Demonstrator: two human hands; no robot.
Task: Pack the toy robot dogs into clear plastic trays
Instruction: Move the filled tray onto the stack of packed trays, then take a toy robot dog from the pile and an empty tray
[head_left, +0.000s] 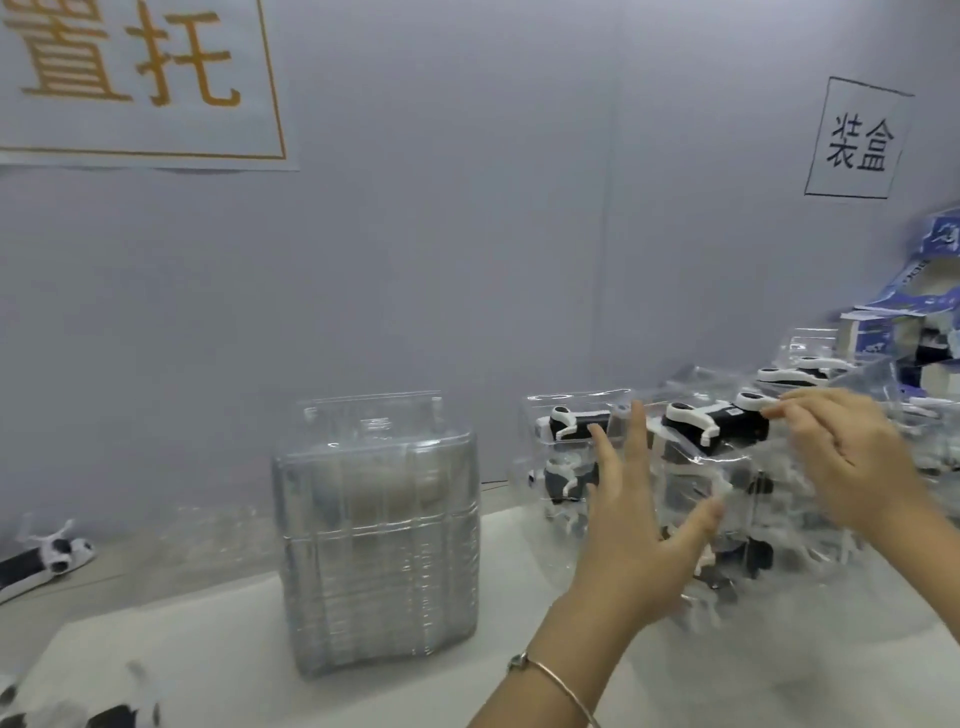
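A tall stack of empty clear plastic trays (379, 540) stands mid-table. To its right is a pile of filled clear trays (582, 415) with black-and-white toy robot dogs inside. The top one holds a dog (711, 423). My left hand (639, 525) is spread open, fingers straight, against the pile's left side. My right hand (852, 457) reaches over the pile with fingertips at the top tray's edge near the dog; its grip is blurred. A loose dog (47, 558) lies at far left, another dog (78, 714) at the bottom left corner.
A grey wall with two paper signs stands close behind the table (218, 660). Blue-and-white printed boxes (904, 322) are stacked at the far right behind the filled trays. A bracelet circles my left wrist.
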